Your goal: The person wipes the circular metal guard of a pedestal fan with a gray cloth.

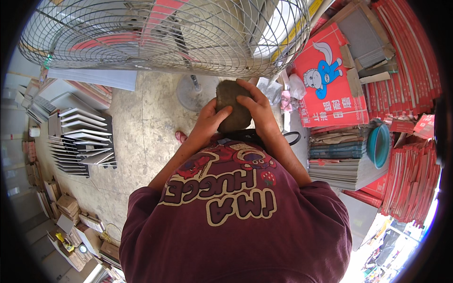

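Observation:
Between both hands, in front of my chest, is a dark grey-brown slab (231, 94) with rounded corners and a dull surface; I cannot tell what kind of thing it is. My left hand (207, 121) grips its left side, the thumb lying on its face. On the right side my right hand (260, 113) is closed round it, with the thumb on its face and a finger over the top edge. The fingers behind the slab are hidden.
A large wire-caged fan (155, 42) stands just ahead, its round base (191, 92) on the concrete floor (137, 127). To the right are stacked red cartons (403, 61), a pile of tiles (335, 174) and a teal basin (378, 146). A rack of panels (85, 137) stands left.

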`<state>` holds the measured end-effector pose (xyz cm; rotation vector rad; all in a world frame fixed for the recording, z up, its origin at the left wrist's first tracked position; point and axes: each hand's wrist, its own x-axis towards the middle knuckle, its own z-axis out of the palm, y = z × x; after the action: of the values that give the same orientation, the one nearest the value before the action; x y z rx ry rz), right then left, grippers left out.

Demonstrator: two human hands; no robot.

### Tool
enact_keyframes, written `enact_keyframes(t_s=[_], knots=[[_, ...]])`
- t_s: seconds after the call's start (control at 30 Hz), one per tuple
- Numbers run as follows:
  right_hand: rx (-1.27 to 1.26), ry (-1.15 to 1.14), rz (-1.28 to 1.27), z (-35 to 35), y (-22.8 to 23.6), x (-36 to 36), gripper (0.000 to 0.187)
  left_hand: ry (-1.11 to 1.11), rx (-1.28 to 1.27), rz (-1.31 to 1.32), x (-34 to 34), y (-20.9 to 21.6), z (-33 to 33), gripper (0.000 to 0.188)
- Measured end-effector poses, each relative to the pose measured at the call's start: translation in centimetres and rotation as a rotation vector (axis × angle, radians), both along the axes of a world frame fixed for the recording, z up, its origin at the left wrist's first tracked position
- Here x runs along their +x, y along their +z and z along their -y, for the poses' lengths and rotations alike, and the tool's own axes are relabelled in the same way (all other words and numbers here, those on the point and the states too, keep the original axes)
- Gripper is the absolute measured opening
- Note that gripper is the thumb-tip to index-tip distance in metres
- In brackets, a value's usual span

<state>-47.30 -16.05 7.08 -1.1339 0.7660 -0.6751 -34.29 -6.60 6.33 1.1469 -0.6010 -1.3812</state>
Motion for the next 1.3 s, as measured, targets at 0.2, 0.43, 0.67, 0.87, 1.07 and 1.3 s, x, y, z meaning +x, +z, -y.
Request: enact_keyframes(t_s=[0.2,0.43,0.67,0.87,1.07,1.3], knots=[[-0.597,-0.039,0.143,-1.4,6.5,0.1,0.041,0.082,-0.367,0.01,-0.3,3.6,-0.4,0.037],[-0.811,-0.077,0.023,-1.2,5.8,0.9,0.044,0.114,-0.327,0.014,0.3,2.1,-0.1,0.034],[-0.229,-0.011,-0.03,-0.6,1.5,0.8,0.043,0.074,-0.044,-0.146,0.5,0.7,-0.3,0.031],[-0.076,0.02,0.077,-1.2,0.9,0.6,0.043,0.113,0.019,-0.411,0.4,1.4,-0.2,0.034],[-0.081,0.056,0.076,-1.6,0.6,0.5,0.045,0.184,0.089,-0.432,0.1,1.4,0.2,0.032],[-0.133,0.03,0.059,-2.0,2.0,0.1,0.047,0.202,-0.045,-0.164,1.7,1.4,1.1,0.029]])
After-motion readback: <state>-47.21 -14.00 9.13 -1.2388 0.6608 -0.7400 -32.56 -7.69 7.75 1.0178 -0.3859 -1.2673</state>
